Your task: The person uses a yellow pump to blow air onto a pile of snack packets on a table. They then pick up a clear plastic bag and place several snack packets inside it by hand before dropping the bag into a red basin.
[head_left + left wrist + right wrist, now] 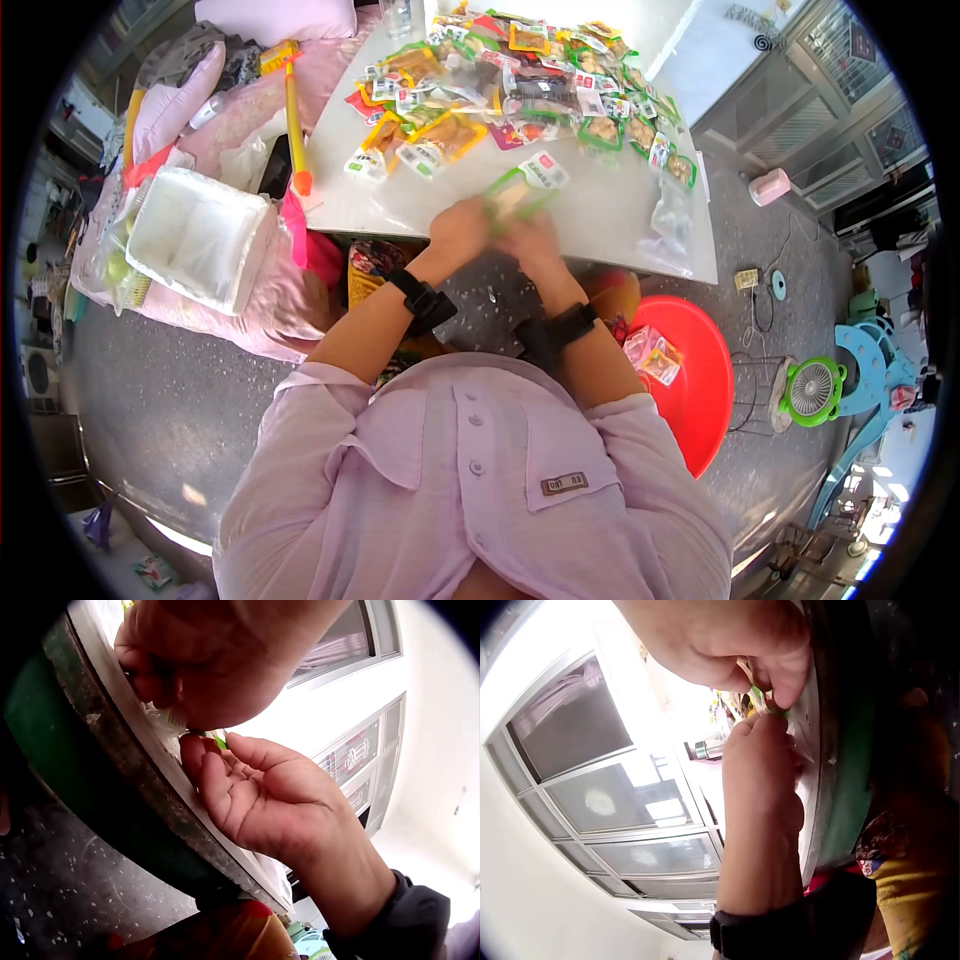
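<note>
In the head view, a green-edged clear packet (518, 192) with a white label lies at the table's near edge, slightly blurred. My left hand (458, 232) pinches its near left corner, and my right hand (530, 242) grips the near edge close beside it. The left wrist view has my left hand (206, 664) large at the top, with curled fingers, and my right hand (266, 795) facing it, thumb and fingers together on a bit of green. From the right wrist, my right hand (735, 645) and left hand (759, 769) nearly meet at the green edge (771, 706).
Many food packets (540, 85) are heaped across the back of the white table (370, 210). Clear plastic (672, 225) lies at its right. A white foam box (195, 240) sits on the bed at left; a red basin (700, 370) holding packets is at lower right.
</note>
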Demonstrator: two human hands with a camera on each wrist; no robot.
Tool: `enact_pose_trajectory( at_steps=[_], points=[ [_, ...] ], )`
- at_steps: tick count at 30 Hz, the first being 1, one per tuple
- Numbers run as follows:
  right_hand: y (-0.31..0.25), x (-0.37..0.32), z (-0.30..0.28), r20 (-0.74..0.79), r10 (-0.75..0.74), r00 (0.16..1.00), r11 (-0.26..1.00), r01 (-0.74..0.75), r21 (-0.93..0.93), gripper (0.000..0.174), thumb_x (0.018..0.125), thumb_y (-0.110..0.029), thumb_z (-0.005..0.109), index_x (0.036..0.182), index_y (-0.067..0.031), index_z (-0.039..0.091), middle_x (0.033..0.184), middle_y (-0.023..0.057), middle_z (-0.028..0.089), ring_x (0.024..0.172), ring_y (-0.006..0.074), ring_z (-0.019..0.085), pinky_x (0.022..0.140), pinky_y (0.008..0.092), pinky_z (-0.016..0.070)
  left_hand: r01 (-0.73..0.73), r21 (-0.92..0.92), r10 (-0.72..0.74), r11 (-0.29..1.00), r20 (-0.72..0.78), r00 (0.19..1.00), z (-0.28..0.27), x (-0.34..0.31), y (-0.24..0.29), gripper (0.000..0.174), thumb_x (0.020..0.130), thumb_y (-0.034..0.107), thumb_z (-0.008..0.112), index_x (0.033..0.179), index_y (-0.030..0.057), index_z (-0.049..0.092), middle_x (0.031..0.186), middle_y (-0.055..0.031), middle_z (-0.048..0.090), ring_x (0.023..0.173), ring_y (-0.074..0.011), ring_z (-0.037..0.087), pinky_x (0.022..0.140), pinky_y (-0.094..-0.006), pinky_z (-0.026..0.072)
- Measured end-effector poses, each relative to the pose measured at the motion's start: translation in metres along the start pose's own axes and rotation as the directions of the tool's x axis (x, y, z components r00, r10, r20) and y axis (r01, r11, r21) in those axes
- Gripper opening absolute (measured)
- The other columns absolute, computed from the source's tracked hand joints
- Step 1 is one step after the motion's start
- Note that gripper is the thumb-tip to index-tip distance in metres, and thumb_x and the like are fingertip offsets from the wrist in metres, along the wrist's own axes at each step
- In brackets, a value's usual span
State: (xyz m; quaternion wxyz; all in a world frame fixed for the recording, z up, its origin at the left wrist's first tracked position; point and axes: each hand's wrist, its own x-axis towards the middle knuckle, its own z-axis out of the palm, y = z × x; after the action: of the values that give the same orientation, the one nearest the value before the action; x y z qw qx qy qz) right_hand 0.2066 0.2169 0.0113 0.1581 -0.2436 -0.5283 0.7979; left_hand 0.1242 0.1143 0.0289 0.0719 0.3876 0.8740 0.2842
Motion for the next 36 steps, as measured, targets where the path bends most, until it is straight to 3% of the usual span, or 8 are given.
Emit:
enact_pose_trajectory(
  at_steps=[3,7,12,15,17,19,22,36],
  points=[
    [-0.009,0.009,-0.021,0.079,0.082,0.993,0.997,-0.083,0.003,0.029,0.072,-0.008,0.056,0.096,-0.0001,0.041,0.083,0.0101,0.053,0.072,0.0198,0.056,0.053,0.0281,0.0471,-0.01,0.075,0.007,0.997,0.038,0.999,0.0,0.001,0.002,0.026,0.079,0.026,0.04,0.084,0.0068,0.057,0.083,-0.0155,0.058,0.078,-0.0303,0.056,0.067,-0.0403,0.0439],
    [0.024,0.074,-0.095,0.468,-0.364,0.805,0.623,0.584,-0.52,0.029,0.072,-0.007,0.056,0.097,-0.0023,0.041,0.082,0.0105,0.054,0.066,0.0189,0.056,0.047,0.0257,0.0442,-0.006,0.105,0.0,0.994,0.054,0.999,0.002,0.002,0.003,0.027,0.08,0.028,0.039,0.084,0.0079,0.058,0.082,-0.0149,0.058,0.079,-0.0309,0.056,0.066,-0.0407,0.0438],
    [-0.019,0.05,-0.078,0.26,-0.114,0.959,0.762,0.252,-0.597,0.025,0.073,-0.005,0.056,0.095,-0.0035,0.044,0.077,0.0097,0.056,0.054,0.0168,0.054,0.041,0.0239,0.0409,-0.002,0.058,-0.002,0.998,0.067,0.998,-0.002,0.0,0.003,0.019,0.075,0.017,0.044,0.088,0.0061,0.052,0.081,-0.0156,0.056,0.078,-0.0321,0.053,0.066,-0.0411,0.0422],
    [-0.032,0.029,-0.053,-0.056,0.124,0.991,0.992,-0.124,0.002,0.023,0.074,-0.004,0.055,0.094,-0.0037,0.046,0.075,0.0086,0.056,0.052,0.0165,0.054,0.041,0.0231,0.0402,-0.017,-0.013,0.018,1.0,0.063,0.998,-0.001,-0.001,-0.001,0.022,0.074,0.015,0.044,0.092,0.0052,0.052,0.086,-0.0163,0.056,0.083,-0.032,0.052,0.07,-0.0404,0.0418],
    [-0.003,0.031,-0.065,0.099,-0.456,0.885,0.772,0.448,-0.45,0.022,0.074,-0.002,0.054,0.095,-0.0039,0.046,0.075,0.0075,0.056,0.051,0.0163,0.053,0.042,0.0237,0.0413,-0.026,-0.059,0.026,0.998,0.006,1.0,-0.008,-0.008,0.007,0.025,0.074,0.014,0.044,0.096,0.0046,0.051,0.089,-0.0169,0.055,0.085,-0.0319,0.051,0.072,-0.0398,0.0415],
    [0.004,0.021,-0.061,0.05,-0.526,0.849,0.789,0.51,-0.343,0.022,0.074,-0.001,0.053,0.094,-0.004,0.046,0.075,0.0067,0.055,0.052,0.0161,0.053,0.043,0.0243,0.0424,-0.056,-0.086,0.051,0.995,-0.056,0.997,-0.007,-0.011,0.009,0.027,0.074,0.013,0.043,0.099,0.0042,0.05,0.091,-0.0175,0.055,0.087,-0.0321,0.051,0.073,-0.0394,0.0414],
    [-0.011,-0.005,-0.021,-0.139,-0.015,0.99,0.919,0.068,0.388,0.02,0.075,0.0,0.052,0.094,-0.0047,0.046,0.079,0.0063,0.055,0.055,0.0155,0.054,0.045,0.0247,0.0444,-0.097,-0.074,0.088,0.992,-0.124,0.988,0.0,-0.009,0.008,0.029,0.073,0.011,0.043,0.101,0.0039,0.05,0.091,-0.018,0.055,0.087,-0.0326,0.051,0.073,-0.0392,0.0417],
    [-0.008,-0.022,0.007,-0.061,0.071,0.996,0.97,-0.054,0.238,0.023,0.078,-0.012,0.051,0.1,-0.0084,0.047,0.084,0.0047,0.057,0.064,0.0143,0.056,0.049,0.0224,0.0434,-0.213,-0.075,0.197,0.974,-0.179,0.964,0.008,-0.02,0.015,0.024,0.07,0.008,0.043,0.092,0.0053,0.052,0.088,-0.0132,0.055,0.084,-0.0296,0.052,0.07,-0.0377,0.043]
  ],
)
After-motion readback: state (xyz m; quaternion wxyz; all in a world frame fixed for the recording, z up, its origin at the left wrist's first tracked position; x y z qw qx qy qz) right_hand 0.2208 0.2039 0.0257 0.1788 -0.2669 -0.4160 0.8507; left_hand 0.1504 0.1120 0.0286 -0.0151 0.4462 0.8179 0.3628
